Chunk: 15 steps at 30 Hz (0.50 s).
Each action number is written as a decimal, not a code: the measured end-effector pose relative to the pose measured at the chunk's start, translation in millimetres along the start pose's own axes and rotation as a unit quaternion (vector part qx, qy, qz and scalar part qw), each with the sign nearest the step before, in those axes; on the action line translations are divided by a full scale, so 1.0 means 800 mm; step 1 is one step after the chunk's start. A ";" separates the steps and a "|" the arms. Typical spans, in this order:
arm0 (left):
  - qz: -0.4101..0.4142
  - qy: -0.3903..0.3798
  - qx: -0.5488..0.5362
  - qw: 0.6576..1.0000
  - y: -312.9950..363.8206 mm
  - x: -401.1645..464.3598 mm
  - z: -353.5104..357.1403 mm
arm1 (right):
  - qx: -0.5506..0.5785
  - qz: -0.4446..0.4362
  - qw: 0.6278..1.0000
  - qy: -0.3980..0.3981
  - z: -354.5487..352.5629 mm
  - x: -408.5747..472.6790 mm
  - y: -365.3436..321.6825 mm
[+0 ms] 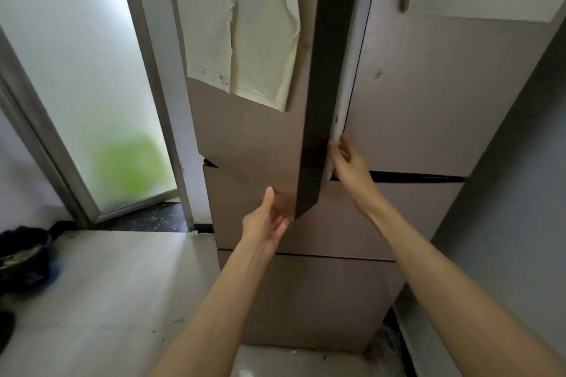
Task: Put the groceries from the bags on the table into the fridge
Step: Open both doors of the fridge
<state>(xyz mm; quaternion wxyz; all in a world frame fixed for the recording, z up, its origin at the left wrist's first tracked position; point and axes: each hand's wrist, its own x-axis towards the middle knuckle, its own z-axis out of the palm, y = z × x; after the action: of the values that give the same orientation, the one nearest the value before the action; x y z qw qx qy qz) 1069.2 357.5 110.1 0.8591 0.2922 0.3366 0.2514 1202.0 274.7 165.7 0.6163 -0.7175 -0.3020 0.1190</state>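
Note:
A tall pinkish-brown fridge (413, 119) fills the middle of the head view, with two upper doors and drawers below. Its left upper door (254, 144) stands partly swung out, showing its dark inner edge. My left hand (269, 220) grips the bottom corner of that door, thumb on the front face. My right hand (346, 162) curls its fingers round the white inner edge of the right upper door (428, 95) at the gap. No groceries or bags are in view.
Cream paper sheets (245, 24) hang on the left door. A frosted glass door (92, 86) is to the left. Dark objects (24, 257) lie on the pale floor at far left. A grey wall (520, 193) closes the fridge's right side.

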 end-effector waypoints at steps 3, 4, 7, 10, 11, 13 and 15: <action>-0.007 -0.049 -0.004 0.999 0.008 -0.022 -0.026 | -0.001 -0.015 1.000 0.010 0.001 -0.024 0.000; -0.011 -0.062 0.004 0.998 0.013 -0.028 -0.037 | 0.003 -0.015 1.000 0.015 0.002 -0.030 0.001; -0.001 -0.079 0.036 0.996 0.035 -0.048 -0.068 | 0.002 -0.024 1.000 0.014 0.009 -0.047 -0.004; 0.038 -0.094 0.052 0.993 0.049 -0.064 -0.095 | -0.034 -0.052 0.998 -0.011 0.023 -0.060 -0.011; 0.056 -0.095 0.060 0.992 0.052 -0.071 -0.102 | -0.038 -0.060 0.997 -0.012 0.030 -0.068 -0.015; 0.094 -0.088 0.068 0.989 0.058 -0.082 -0.118 | -0.048 -0.086 0.995 -0.006 0.046 -0.084 -0.022; 0.121 -0.059 0.078 0.988 0.069 -0.090 -0.134 | -0.080 -0.134 0.988 0.002 0.063 -0.101 -0.029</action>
<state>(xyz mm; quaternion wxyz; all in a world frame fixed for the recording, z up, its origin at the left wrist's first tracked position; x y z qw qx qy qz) 931.8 386.8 113.7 0.8152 0.4109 0.2662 0.3093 1104.1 269.8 161.3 0.5683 -0.7174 -0.4027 0.0091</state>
